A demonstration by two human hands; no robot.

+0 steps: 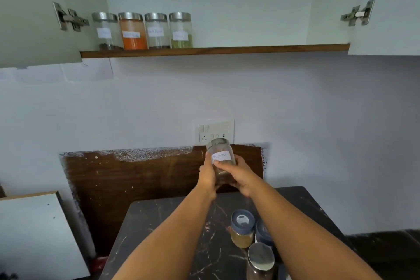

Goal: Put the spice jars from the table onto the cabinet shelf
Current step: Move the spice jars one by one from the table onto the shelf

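A glass spice jar (220, 154) with a steel lid and a white label is held above the dark marble table (159, 229), tilted slightly left. My left hand (208, 175) grips its left side and my right hand (241, 177) grips its right side and base. On the cabinet shelf (227, 50) several steel-lidded jars stand in a row at the left, among them an orange-filled jar (133, 31) and a green-filled jar (181, 30). On the table stand a blue-lidded jar (242, 228), a second blue-lidded jar (263, 233) partly behind my right arm, and a steel-lidded jar (260, 261).
The shelf is bare to the right of the green-filled jar. Both cabinet doors are swung open, with hinges (71, 18) at each side. A wall socket plate (214, 130) sits behind the held jar. A white board (34, 234) lies at the lower left.
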